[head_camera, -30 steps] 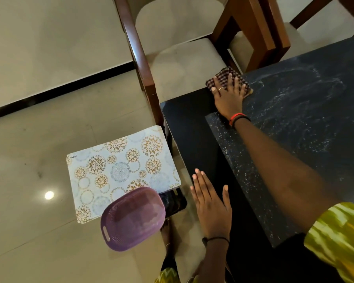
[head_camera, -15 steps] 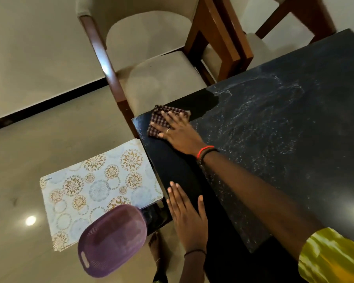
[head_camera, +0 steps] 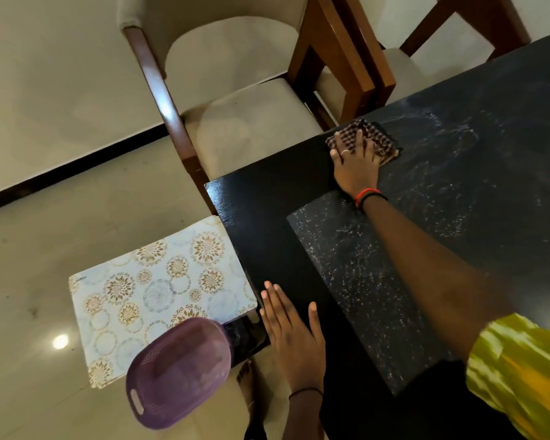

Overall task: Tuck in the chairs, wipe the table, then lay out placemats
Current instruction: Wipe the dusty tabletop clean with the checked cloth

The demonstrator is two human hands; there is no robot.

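Note:
A dark speckled table (head_camera: 477, 173) fills the right side. My right hand (head_camera: 354, 165) lies flat with spread fingers on a brown checked cloth (head_camera: 378, 139) at the table's far-left edge. My left hand (head_camera: 291, 333) rests flat, fingers straight, on the table's near-left edge. A pale blue placemat with gold flower circles (head_camera: 159, 290) lies on a low surface left of the table. A cream-cushioned wooden chair (head_camera: 235, 122) stands pushed against the table's far-left side, with a second chair (head_camera: 404, 68) beside it to the right.
A purple plastic basket (head_camera: 177, 373) lies upside down over the placemat's near corner. Glossy beige floor tiles (head_camera: 45, 217) with a black strip spread to the left. A bare foot (head_camera: 246, 376) shows below the table edge.
My right hand slid the cloth from the table's left corner back to the right along the far edge. My left hand stayed pressed on the near edge.

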